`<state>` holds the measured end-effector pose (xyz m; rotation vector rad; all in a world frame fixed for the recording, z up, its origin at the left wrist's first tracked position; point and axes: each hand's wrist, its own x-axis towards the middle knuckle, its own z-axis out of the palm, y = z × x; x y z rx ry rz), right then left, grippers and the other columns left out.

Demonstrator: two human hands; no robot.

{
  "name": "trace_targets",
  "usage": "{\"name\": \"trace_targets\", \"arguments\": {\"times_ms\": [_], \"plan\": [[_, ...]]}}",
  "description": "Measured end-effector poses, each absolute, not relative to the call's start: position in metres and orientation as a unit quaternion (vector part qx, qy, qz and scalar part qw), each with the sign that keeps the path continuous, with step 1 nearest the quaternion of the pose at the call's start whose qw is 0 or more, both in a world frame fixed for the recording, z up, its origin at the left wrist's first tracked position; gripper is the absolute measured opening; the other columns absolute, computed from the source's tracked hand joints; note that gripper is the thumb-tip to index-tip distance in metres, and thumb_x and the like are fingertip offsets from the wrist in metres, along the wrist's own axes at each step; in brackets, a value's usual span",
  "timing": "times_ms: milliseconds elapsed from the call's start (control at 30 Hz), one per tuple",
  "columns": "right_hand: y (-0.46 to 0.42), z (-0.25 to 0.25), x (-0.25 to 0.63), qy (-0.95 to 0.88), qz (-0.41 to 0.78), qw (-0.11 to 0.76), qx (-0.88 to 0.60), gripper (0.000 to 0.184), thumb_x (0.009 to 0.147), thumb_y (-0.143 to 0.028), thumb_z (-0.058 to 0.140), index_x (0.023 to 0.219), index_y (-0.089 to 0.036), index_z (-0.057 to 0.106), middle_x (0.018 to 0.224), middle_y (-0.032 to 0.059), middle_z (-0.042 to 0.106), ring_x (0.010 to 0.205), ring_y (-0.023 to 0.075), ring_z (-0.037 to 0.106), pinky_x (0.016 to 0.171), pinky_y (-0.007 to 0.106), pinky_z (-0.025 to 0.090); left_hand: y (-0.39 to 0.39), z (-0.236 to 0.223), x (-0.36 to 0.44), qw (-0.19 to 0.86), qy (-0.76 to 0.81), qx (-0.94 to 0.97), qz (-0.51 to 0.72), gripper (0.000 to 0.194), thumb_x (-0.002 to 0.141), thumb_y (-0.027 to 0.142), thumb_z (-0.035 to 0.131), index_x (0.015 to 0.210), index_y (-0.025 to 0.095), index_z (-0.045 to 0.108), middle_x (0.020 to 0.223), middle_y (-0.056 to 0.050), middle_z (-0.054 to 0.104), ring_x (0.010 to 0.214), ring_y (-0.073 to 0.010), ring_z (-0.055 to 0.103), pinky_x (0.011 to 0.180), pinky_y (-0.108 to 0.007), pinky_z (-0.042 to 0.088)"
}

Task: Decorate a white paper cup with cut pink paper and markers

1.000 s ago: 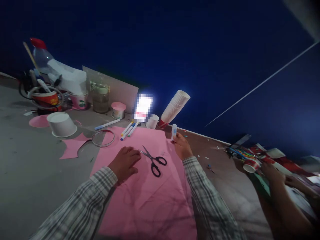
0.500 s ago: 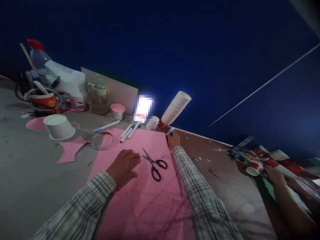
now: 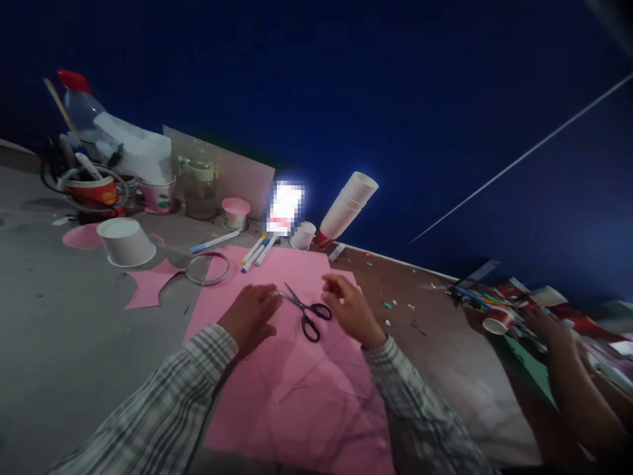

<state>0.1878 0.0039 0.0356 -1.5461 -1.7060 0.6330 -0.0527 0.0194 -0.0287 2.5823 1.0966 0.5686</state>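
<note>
My left hand (image 3: 251, 316) rests on the pink paper (image 3: 281, 422), fingers stretched out and thumb apart, its fingertips close to the tips of the scissors (image 3: 305, 311). The scissors lie with blades slightly parted and black handles toward the right. Beside those handles is my right hand (image 3: 351, 310), fingers loosely curled with nothing visible in them. Several markers (image 3: 260, 252) lie at the far edge of the paper. A grey ring (image 3: 208, 284), perhaps a tape roll, overlaps the paper's left edge, touching a cut pink scrap (image 3: 152, 284).
Behind stand a tilted stack of paper cups (image 3: 349, 204), a bright blurred screen (image 3: 285, 208) and a small white cup (image 3: 303, 235). An upturned white tub (image 3: 126, 244), a jar (image 3: 198, 188) and a tool-filled red cup (image 3: 93, 191) are at left. Another person's arm (image 3: 568, 356) is at right.
My right hand has drawn back from the small pale object by the cup stack to beside the scissors handles. That object stays there. My left hand has barely moved.
</note>
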Motion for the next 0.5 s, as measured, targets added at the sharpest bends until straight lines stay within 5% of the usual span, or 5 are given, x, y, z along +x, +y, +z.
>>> {"name": "trace_targets", "arguments": {"times_ms": [200,500], "plan": [[-0.036,0.018,0.154,-0.707,0.236,0.327,-0.581,0.018,0.083,-0.018,0.054,0.097,-0.021,0.064,0.089,0.0064,0.064,0.083,0.0212,0.057,0.077,0.037,0.045,0.019,-0.026,-0.061,0.109,0.454,0.868,0.171,0.077,0.058,0.048,0.081,0.12,0.011,0.054,0.137,-0.023,0.046,0.129,-0.0383,0.039,0.108,-0.054,0.028],[-0.033,0.001,0.145,-0.717,0.219,0.344,-0.565,0.023,0.081,-0.012,0.054,0.101,-0.022,0.063,0.09,0.0071,0.061,0.084,0.0231,0.054,0.082,0.04,0.043,0.026,-0.028,-0.065,0.122,0.477,0.85,0.189,0.042,0.06,0.033,0.078,0.096,0.017,0.062,0.131,-0.016,0.054,0.126,-0.0363,0.042,0.104,-0.055,0.033]]}}
